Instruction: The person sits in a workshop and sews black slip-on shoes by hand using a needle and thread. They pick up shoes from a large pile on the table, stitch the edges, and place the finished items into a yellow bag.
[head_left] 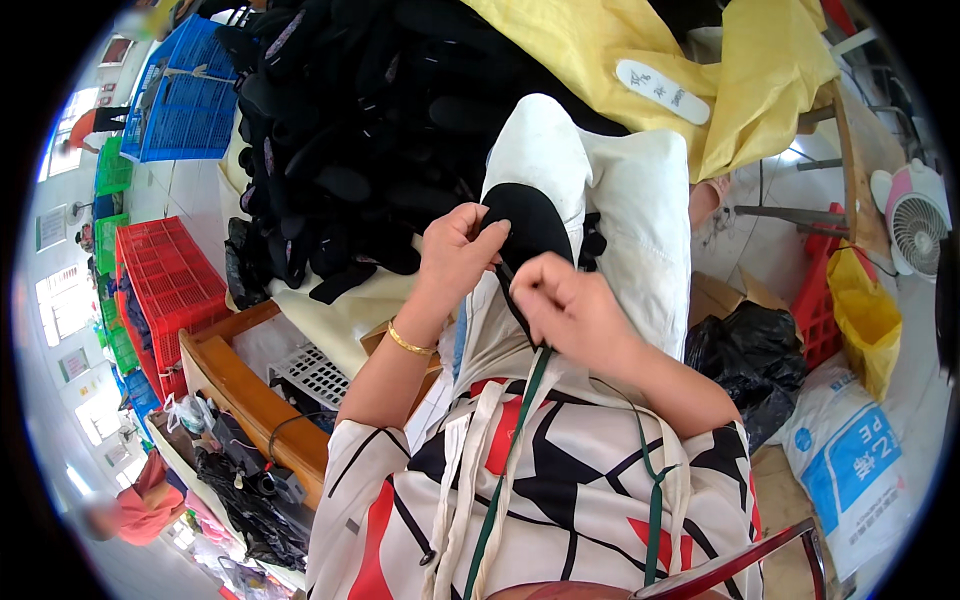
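A black shoe upper is held over the lap, on the white-trousered knee, probably so that it is steadied close to the eyes while its edge is worked. It is pinched at its upper left edge by the closed fingers of the left hand, while the right hand is clenched just below it, apparently nipping something thin at the lower rim. The piece is seen as a flat, matte, rounded oval, like those heaped in the dark pile just beyond the knees.
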